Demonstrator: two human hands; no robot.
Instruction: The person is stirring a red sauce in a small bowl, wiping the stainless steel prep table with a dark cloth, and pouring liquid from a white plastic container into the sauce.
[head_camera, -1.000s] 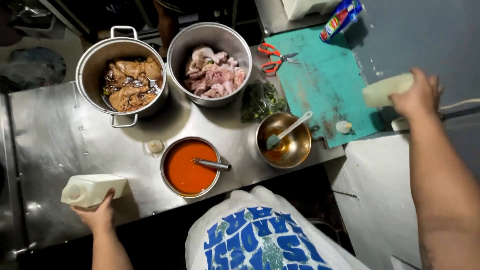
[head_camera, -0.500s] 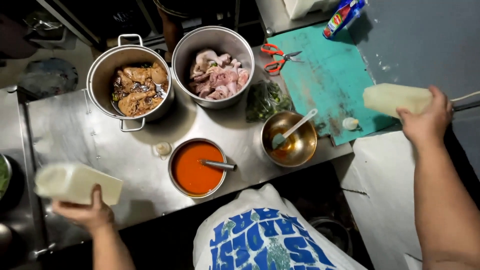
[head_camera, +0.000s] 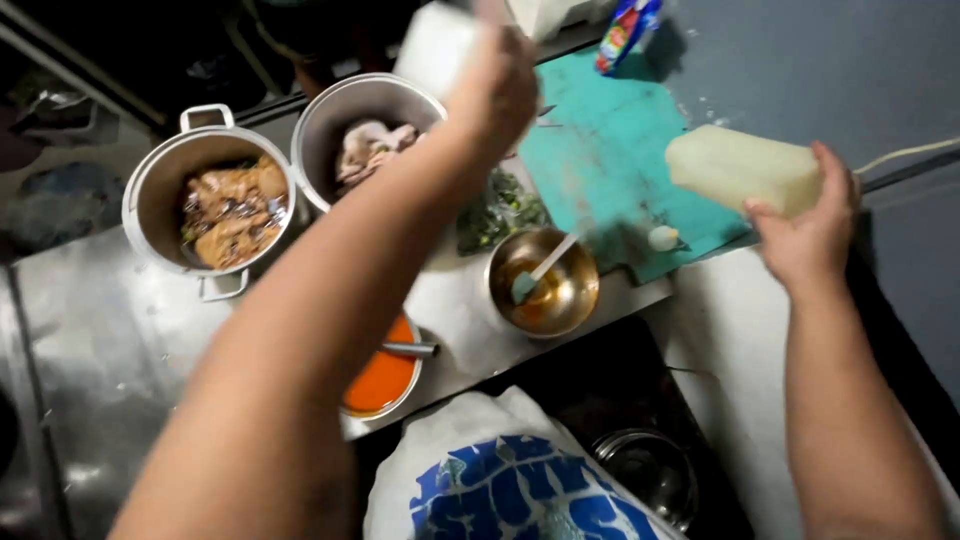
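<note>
Pale, waxy white blocks fill both hands. The left hand (head_camera: 495, 85), at the top centre of the frame, has its fingers wrapped around a white block (head_camera: 432, 45) that is blurred and partly cut off by the upper edge; its forearm sweeps diagonally from the lower left across the counter. The right hand (head_camera: 805, 225), at the right of the frame, grips a second pale block (head_camera: 740, 168) by one end, the fingers curled over its top and the thumb below, so the block juts out to the left above the teal cutting board (head_camera: 600, 160).

Beneath the left forearm stands a steel bowl of orange sauce (head_camera: 385, 375) with a spoon handle resting on its rim. Just right of it, in the centre, sits a brass-coloured bowl (head_camera: 545, 285) with a pale spoon in it. In the upper left, a handled pot of brown cooked meat (head_camera: 215, 210) stands beside a pot of pale raw meat (head_camera: 365, 145), directly below the left hand. Chopped greens (head_camera: 495, 210) lie between the raw meat pot and the cutting board. A small pale lump (head_camera: 663, 237) rests on the board's lower edge.
</note>
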